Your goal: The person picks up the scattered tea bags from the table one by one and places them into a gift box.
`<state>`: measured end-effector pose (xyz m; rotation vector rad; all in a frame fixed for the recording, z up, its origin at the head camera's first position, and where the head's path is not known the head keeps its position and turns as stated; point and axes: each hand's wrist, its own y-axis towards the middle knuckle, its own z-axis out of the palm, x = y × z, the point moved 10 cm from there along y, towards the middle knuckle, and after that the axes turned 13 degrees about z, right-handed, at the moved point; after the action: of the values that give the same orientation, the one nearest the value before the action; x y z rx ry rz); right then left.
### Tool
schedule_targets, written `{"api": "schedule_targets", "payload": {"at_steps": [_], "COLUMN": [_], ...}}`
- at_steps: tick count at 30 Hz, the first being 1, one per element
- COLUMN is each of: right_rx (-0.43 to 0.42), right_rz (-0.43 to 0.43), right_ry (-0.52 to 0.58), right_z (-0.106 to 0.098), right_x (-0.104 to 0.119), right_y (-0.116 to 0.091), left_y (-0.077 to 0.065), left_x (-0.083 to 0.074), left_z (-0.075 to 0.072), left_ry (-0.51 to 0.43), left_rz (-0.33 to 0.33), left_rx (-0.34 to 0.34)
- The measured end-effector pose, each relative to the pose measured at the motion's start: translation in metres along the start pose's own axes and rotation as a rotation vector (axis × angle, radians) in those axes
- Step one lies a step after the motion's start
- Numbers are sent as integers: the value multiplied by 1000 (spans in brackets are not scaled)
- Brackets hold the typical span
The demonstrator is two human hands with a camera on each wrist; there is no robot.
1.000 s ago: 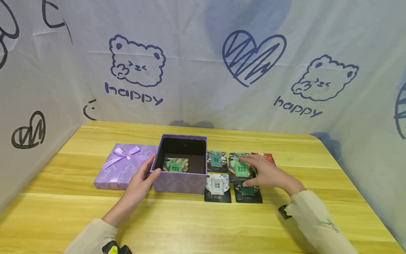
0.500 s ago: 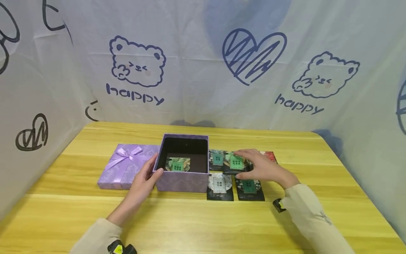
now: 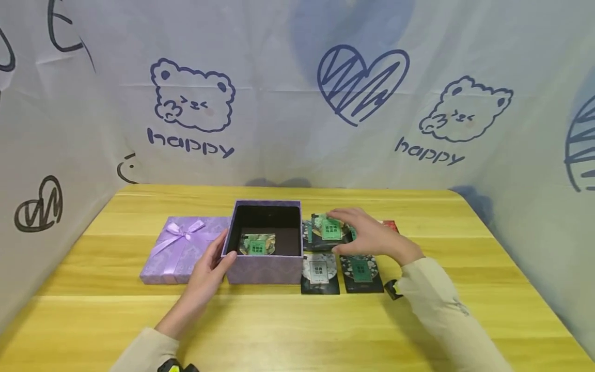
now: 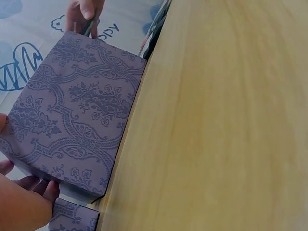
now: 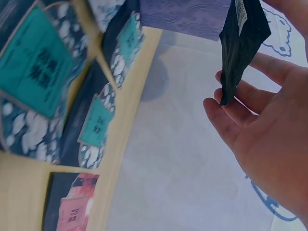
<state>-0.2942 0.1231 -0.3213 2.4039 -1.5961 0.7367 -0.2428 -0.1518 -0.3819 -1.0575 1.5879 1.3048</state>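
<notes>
An uncovered purple patterned gift box (image 3: 265,269) stands mid-table, dark inside. One sachet with a green label (image 3: 258,245) lies in it. My left hand (image 3: 206,271) grips the box's near left corner, thumb at the front and fingers along the left side. In the left wrist view those fingers (image 4: 41,186) touch the box wall (image 4: 77,110). My right hand (image 3: 372,235) pinches another green-label sachet (image 3: 327,230) just right of the box, above other sachets. The right wrist view shows this sachet (image 5: 238,53) edge-on between thumb and fingers.
Left of the box lies its purple lid (image 3: 181,250) with a ribbon bow. Right of it, a white-label sachet (image 3: 319,274), a teal-label sachet (image 3: 361,274) and a partly hidden red sachet (image 3: 389,225) lie on the wooden table (image 3: 288,330). A printed cloth (image 3: 279,93) hangs behind.
My right hand has lifted the green-label sachet off the right-hand group and carried it left toward the box. My left hand has stayed at the box's corner.
</notes>
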Motion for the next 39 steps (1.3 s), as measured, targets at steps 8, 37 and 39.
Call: {"api": "schedule_targets", "payload": {"at_steps": [8, 37, 39], "right_rx": [-14, -13, -8], "right_rz": [-17, -79, -80], "right_ry": [4, -28, -43], "right_z": [-6, 1, 2], "right_x": [14, 53, 57], "right_y": [8, 35, 37], "left_y": [5, 3, 2], "left_x": [3, 1, 2], "left_z": [-2, -3, -3], "left_ry": [20, 19, 21], "left_rz": [-1, 28, 28], "left_rx": [13, 6, 7]}}
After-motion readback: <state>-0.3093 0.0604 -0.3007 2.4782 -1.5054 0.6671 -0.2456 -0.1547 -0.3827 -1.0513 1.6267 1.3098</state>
